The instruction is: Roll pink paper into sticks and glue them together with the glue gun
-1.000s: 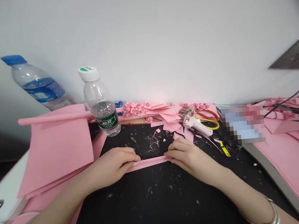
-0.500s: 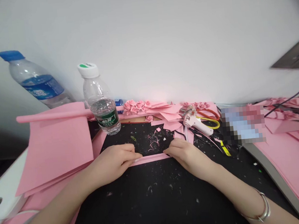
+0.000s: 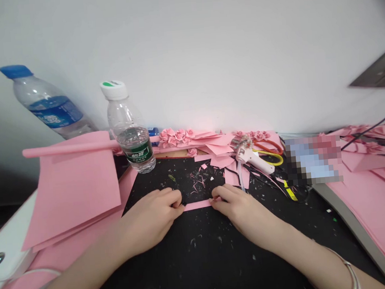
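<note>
Pink strip (image 3: 198, 204) lies crosswise, left to right, between both hands (image 3: 193, 203).

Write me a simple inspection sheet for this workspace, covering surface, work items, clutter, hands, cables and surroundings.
Surface: black tabletop, dotted with small flecks.
Work items: narrow pink paper strip, stretched between both hands.
Clutter: pink paper scraps; glue gun lying near the wall; paper roses; pink paper sheets on the left.
Hands: left hand and right hand each grip one end portion of the strip; fingertips partly hidden.
Cables: black cables by the glue gun, one with a yellow tag; white cable at lower left.
Surroundings: pale wall; blue-capped bottle leaning; white-capped bottle; grey wall plate.
</note>
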`<state>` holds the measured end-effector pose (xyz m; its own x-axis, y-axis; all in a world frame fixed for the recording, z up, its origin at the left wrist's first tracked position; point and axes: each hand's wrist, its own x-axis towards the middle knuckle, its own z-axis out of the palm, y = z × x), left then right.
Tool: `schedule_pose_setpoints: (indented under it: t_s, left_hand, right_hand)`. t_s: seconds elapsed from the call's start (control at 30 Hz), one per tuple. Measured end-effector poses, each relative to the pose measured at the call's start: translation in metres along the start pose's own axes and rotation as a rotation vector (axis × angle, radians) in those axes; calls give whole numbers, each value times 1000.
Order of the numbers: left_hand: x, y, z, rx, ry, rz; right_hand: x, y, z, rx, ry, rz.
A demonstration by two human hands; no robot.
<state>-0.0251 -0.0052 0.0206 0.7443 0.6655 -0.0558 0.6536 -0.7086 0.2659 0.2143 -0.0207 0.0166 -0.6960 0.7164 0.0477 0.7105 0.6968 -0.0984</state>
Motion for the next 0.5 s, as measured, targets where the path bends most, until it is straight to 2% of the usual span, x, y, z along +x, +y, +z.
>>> schedule_pose_setpoints:
  t_s: [0.13, 0.23, 0.37, 0.5]
  left_hand:
    - [-3, 13, -2, 58, -26, -68]
    - [-2, 19, -3, 78, -24, -99]
    - [3, 22, -2, 100, -5, -102]
    - [3, 23, 0, 112, -2, -99]
  right_hand:
    - [-3, -13, 3, -167, -21, 19]
    - [-3, -17, 6, -191, -29, 18]
    - [-5, -5, -1, -10, 2, 39]
    - [-11, 19, -15, 166, 125, 119]
